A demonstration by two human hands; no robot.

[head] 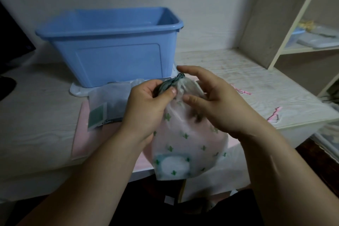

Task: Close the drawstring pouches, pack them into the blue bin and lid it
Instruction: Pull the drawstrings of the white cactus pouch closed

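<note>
Head view is showing a person's two bare hands working at the near edge of a pale wood-grain tabletop (pixel 238 71). The left hand (pixel 146 104) is pinching the gathered neck of a translucent pinkish plastic drawstring pouch printed with small green cactus shapes (pixel 183 143). Its thumb and curled fingers are closing on the bunched top together with a dark grey-green drawstring cord (pixel 170 82). The right hand (pixel 220 104) is arching over the same neck from the other side, the forefinger stretching out above the cord and the thumb lying against the crumpled film. Whether it is actually gripping the pouch cannot be told. The pouch is hanging below both hands, its body sagging over the table's front edge, apart from the bin.

An open-topped blue rectangular plastic bin (pixel 113 57) is standing behind the hands, resting on a whitish plastic lid (pixel 78 91) whose corner is poking out at the front left. A second frosted translucent pouch with a green label patch (pixel 110 104) is lying flat just left of the left hand, in front of the bin, partly covering a pale pink flat sheet (pixel 82 134). Thin pink cords (pixel 242 91) are lying loose on the tabletop to the right. A beige open shelf unit (pixel 293 24) is standing at the right, and a dark screen (pixel 11 42) is showing at the left edge.
</note>
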